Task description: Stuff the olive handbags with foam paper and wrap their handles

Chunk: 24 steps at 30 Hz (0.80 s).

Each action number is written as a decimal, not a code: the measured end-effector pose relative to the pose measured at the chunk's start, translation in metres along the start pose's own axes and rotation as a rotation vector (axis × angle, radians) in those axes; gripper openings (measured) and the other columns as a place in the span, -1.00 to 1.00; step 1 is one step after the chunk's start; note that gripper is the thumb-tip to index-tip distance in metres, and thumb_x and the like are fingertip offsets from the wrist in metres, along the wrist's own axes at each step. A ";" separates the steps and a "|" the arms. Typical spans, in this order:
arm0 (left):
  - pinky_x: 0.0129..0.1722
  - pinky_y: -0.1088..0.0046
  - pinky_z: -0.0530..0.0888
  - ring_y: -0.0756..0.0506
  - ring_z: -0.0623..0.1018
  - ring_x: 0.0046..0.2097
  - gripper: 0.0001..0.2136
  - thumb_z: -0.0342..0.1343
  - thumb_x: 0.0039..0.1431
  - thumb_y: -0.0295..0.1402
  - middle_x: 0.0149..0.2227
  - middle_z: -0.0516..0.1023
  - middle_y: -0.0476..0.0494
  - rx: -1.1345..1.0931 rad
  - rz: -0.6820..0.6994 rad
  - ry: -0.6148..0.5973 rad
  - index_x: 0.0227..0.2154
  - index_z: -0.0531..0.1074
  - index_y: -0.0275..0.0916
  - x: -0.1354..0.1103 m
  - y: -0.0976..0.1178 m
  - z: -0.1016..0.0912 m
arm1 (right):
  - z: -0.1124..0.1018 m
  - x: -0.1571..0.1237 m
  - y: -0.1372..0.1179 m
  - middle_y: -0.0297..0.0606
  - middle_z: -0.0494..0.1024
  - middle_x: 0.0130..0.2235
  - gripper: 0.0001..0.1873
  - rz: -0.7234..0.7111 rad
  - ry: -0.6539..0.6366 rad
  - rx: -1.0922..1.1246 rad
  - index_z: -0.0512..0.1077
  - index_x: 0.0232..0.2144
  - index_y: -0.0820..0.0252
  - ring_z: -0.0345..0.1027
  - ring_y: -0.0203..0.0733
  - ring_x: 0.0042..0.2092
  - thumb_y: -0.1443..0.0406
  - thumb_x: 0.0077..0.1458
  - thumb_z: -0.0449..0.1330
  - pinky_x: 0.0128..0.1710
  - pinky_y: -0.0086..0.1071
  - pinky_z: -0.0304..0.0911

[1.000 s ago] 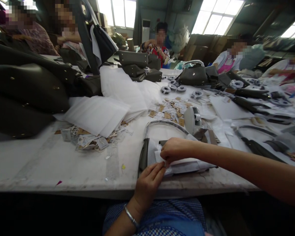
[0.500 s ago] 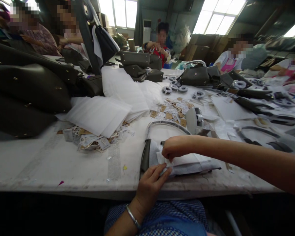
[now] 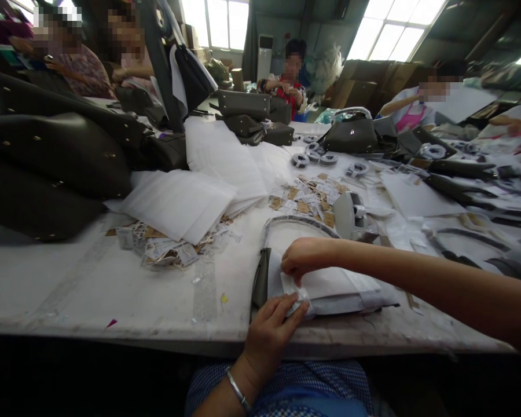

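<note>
A dark grey-green handbag (image 3: 263,281) lies at the table's front edge, its body largely covered by white wrapping paper (image 3: 347,284). Its wrapped handle (image 3: 301,219) arches away from me. My left hand (image 3: 273,324), with a silver bangle at the wrist, rests on the paper's near edge with its fingers stretched out. Just beyond it, my right hand (image 3: 306,259) is curled with fingertips pressed together and pointing down at the paper. A glossy clear strip, perhaps tape, shows between the two hands. What the right fingers pinch is hidden.
A grey tape dispenser (image 3: 349,213) stands behind the bag. Piles of tags (image 3: 169,249) and stacked white sheets (image 3: 178,200) lie left of centre. Dark bags (image 3: 47,168) are heaped at the left. Rolled grey rings (image 3: 300,160) lie farther back. Several co-workers sit around the table.
The view has shifted slightly. My right hand has moved a little left over the paper, while my left stays on its near edge. A co-worker at the right now holds up a white sheet.
</note>
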State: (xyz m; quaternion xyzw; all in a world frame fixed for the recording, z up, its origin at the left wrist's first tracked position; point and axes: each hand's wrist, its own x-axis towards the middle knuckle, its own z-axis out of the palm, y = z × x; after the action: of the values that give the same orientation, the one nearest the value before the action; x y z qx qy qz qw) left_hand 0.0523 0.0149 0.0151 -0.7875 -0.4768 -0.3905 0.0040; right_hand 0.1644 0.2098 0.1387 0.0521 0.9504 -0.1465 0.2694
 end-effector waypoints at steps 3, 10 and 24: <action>0.06 0.34 0.53 -0.09 0.52 0.04 -0.65 0.02 0.35 -0.46 0.06 0.53 -0.13 -0.005 -0.012 -0.007 0.14 0.40 -0.10 0.000 0.000 0.001 | 0.008 0.002 0.012 -0.31 0.59 -0.38 -0.87 -0.028 0.058 0.115 0.55 -0.39 0.18 0.35 -0.28 -0.40 0.22 0.10 0.35 -0.44 -0.43 -0.01; 0.07 0.36 0.52 -0.09 0.51 0.06 -0.59 0.09 0.30 -0.50 0.06 0.52 -0.13 0.009 -0.028 -0.022 0.17 0.37 -0.07 -0.003 -0.001 0.005 | 0.020 0.007 0.032 -0.30 0.59 -0.40 -0.75 0.015 0.209 0.246 0.56 -0.35 0.21 0.35 -0.30 -0.41 0.13 0.11 0.32 -0.41 -0.47 0.08; -0.06 0.38 0.59 -0.10 0.56 -0.04 -0.67 0.02 0.35 -0.45 -0.01 0.57 -0.14 0.130 0.058 0.077 0.11 0.44 -0.07 -0.002 -0.001 0.008 | 0.029 0.000 0.058 -0.19 0.61 -0.31 -0.86 0.313 0.631 0.208 0.56 -0.32 0.24 0.41 -0.17 -0.29 0.27 0.12 0.26 -0.28 -0.39 0.18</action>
State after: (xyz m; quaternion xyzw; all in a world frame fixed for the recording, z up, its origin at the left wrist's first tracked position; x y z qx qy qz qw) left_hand 0.0559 0.0169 0.0081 -0.7834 -0.4775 -0.3886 0.0848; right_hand 0.1897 0.2564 0.1005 0.2666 0.9473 -0.1761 -0.0247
